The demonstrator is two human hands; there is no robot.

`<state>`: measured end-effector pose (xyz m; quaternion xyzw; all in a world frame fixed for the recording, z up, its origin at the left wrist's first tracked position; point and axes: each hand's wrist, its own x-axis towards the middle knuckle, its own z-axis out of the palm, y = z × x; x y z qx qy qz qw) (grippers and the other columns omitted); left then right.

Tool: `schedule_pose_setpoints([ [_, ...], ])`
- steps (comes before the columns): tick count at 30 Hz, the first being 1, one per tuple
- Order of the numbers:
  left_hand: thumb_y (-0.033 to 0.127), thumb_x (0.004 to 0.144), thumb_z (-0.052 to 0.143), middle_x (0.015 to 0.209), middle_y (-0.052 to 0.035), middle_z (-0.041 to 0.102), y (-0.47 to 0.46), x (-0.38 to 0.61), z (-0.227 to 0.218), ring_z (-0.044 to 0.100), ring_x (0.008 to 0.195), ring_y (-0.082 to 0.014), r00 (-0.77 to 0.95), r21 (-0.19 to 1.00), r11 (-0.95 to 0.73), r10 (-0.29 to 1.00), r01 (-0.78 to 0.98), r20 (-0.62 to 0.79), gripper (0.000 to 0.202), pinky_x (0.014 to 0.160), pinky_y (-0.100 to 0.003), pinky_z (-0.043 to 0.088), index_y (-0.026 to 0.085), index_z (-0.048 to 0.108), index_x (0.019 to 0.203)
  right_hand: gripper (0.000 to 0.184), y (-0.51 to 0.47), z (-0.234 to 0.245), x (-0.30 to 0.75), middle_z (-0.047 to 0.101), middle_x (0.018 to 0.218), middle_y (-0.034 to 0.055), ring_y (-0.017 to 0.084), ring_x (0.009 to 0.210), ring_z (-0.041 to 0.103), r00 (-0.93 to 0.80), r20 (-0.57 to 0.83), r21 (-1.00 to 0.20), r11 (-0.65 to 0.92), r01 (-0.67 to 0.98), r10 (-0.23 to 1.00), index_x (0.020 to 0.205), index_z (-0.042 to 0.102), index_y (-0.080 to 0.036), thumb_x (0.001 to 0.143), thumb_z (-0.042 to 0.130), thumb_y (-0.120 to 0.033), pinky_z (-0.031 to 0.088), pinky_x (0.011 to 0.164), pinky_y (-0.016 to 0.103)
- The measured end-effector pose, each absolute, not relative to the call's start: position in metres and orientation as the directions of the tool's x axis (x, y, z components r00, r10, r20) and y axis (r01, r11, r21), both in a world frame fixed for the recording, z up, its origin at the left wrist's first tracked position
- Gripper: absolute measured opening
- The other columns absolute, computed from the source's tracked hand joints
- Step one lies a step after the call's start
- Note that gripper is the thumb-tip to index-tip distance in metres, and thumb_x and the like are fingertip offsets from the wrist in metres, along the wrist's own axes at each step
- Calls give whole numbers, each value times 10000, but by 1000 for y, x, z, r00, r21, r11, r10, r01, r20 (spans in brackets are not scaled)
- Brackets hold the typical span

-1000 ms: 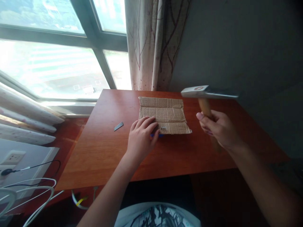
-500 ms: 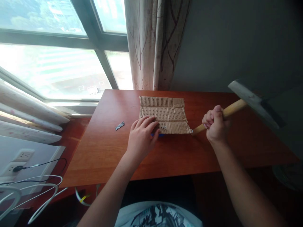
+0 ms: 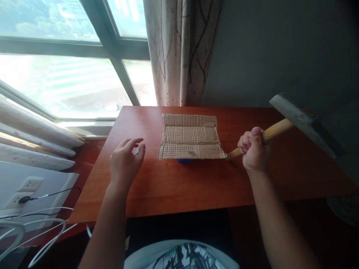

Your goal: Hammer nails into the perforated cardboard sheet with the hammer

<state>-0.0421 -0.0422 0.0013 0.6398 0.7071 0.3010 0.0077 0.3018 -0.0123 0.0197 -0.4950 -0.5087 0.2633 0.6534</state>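
Observation:
My right hand (image 3: 254, 148) is wrapped round the wooden handle of a hammer (image 3: 280, 129), its metal head raised at the upper right. Over the left part of the table, my left hand (image 3: 126, 157) is open, thumb and fingers apart, above a small bunch of nails (image 3: 137, 151) that it partly hides. Between my hands lies a piece of cardboard (image 3: 190, 134) with rows of small holes and fold creases. Several small metal nails (image 3: 191, 151) stick up from its near strip. Something blue (image 3: 185, 160) shows under the cardboard's near edge.
The reddish-brown wooden table (image 3: 168, 190) stands by a window (image 3: 84, 86) and a curtain (image 3: 174, 56). At the lower left are a wall socket (image 3: 28, 186) with a plugged-in cord and loose white cables (image 3: 53, 235).
My left hand has left the cardboard and moved left to the bunch of nails. The right hand still holds the hammer in nearly the same place.

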Motion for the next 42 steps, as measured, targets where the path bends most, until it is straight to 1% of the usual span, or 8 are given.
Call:
schedule_pose_setpoints([
  [4,383,916,532,976,-46,744,-42,-63,-13,702,825,-240,-184,258,137,969,956,168,244,641,-316,445,250,716,1007,569,-14,19,302,235,492,-78,85,390,254,360,409,-910,404,92,839,603,273,-244,909,562,-626,202,397,278],
  [10,373,922,493,1019,-71,739,-41,-61,-13,686,798,-257,-166,108,152,977,983,137,262,571,-316,378,252,712,1000,560,-16,18,302,231,502,-72,91,399,257,354,399,-916,383,116,846,598,272,-250,908,562,-615,214,406,293],
  [18,381,932,478,1022,-60,744,-37,-63,-16,678,766,-257,-150,47,145,981,988,122,278,556,-323,352,261,725,965,559,-15,18,304,217,500,-78,89,391,246,347,410,-912,388,134,843,615,256,-249,919,529,-631,207,402,285],
  [25,370,933,445,1011,-84,735,-36,-63,-13,673,754,-271,-113,29,112,992,993,57,301,553,-322,352,254,723,926,547,-16,20,303,232,483,-78,72,384,239,353,395,-907,421,6,848,587,280,-233,918,606,-522,174,404,280],
  [29,329,835,561,834,-46,728,-36,-64,-11,664,730,-232,-39,202,42,999,979,-19,157,580,-305,379,243,692,814,544,-17,21,302,236,481,-75,74,387,241,356,384,-911,412,-3,852,582,288,-230,913,615,-513,171,406,287],
  [35,371,768,701,816,-29,707,-48,-47,9,665,740,-172,-189,847,-43,967,530,168,220,680,-273,530,189,672,888,558,-18,20,302,250,471,-79,69,382,248,351,387,-904,426,-36,852,572,302,-231,894,641,-535,172,399,281],
  [38,360,783,744,828,-30,713,-55,-22,24,673,751,-166,-181,912,-139,958,386,222,217,680,-265,554,177,683,883,569,-17,19,302,252,458,-86,61,367,241,347,407,-890,452,-57,845,568,306,-229,881,655,-551,161,383,268],
  [42,249,838,724,804,-11,728,-57,16,32,653,705,-128,9,811,-347,921,471,389,88,690,-242,548,181,715,892,568,-15,18,303,255,444,-91,56,353,237,341,429,-873,481,-82,837,559,311,-225,880,672,-523,152,366,259],
])
